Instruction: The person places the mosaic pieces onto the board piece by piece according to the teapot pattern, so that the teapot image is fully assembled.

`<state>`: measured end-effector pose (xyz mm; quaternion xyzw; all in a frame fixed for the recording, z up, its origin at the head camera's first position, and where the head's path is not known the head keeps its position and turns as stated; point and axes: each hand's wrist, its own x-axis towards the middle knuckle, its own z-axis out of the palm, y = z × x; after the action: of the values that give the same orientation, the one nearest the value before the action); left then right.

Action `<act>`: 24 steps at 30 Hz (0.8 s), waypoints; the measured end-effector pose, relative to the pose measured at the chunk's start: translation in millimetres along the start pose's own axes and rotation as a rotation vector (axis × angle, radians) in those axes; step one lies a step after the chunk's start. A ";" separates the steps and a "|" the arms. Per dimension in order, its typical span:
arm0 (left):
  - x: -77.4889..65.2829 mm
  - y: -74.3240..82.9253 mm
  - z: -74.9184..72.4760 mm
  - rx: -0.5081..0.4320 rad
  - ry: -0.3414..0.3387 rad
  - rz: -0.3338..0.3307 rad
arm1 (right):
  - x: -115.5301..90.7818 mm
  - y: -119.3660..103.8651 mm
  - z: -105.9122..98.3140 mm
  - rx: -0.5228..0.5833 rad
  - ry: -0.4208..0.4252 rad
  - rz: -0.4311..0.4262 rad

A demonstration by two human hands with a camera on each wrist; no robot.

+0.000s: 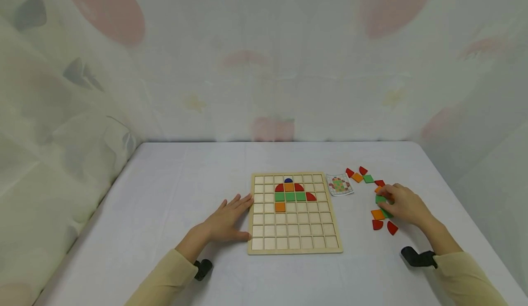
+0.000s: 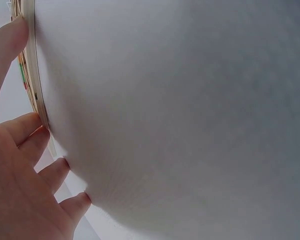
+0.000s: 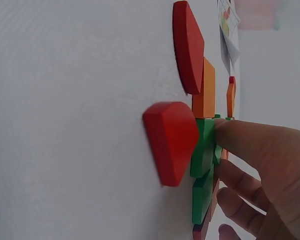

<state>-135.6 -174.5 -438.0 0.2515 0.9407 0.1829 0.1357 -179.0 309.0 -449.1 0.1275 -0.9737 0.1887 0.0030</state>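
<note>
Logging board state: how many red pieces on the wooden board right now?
3. One red piece left of the upper orange square, a second red piece right of it, a third red piece at the right end of the green row. None looks hidden.

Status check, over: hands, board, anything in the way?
Board part-filled; left hand touching its left edge. Right hand at green pieces, grip unclear. Card beside board, apparently not in the way.
</note>
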 end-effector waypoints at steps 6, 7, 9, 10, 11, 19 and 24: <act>0.0 0.4 -0.4 0.003 0.002 0.007 | 1.0 0.3 0.2 0.003 0.006 -0.009; 0.1 0.5 -0.5 0.003 0.001 0.006 | 1.2 0.8 0.6 0.003 0.007 -0.010; 0.2 0.8 -0.8 0.005 0.000 0.007 | 1.2 1.2 1.3 0.004 0.009 -0.011; 0.3 1.0 -1.1 0.005 -0.001 0.006 | 1.2 1.3 1.6 0.004 0.010 -0.012; 0.3 1.1 -1.2 0.005 -0.001 0.006 | 1.2 1.5 2.0 0.004 0.013 -0.012; 0.6 1.4 -1.3 0.013 0.001 0.006 | -0.3 -0.3 2.1 0.015 0.017 -0.019; 0.2 1.7 -1.3 0.009 -0.002 -0.001 | 0.1 -6.0 0.5 0.024 0.027 -0.037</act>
<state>-135.6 -173.4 -436.2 0.2520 0.9415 0.1782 0.1354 -177.5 303.4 -447.3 0.1430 -0.9687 0.2018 0.0184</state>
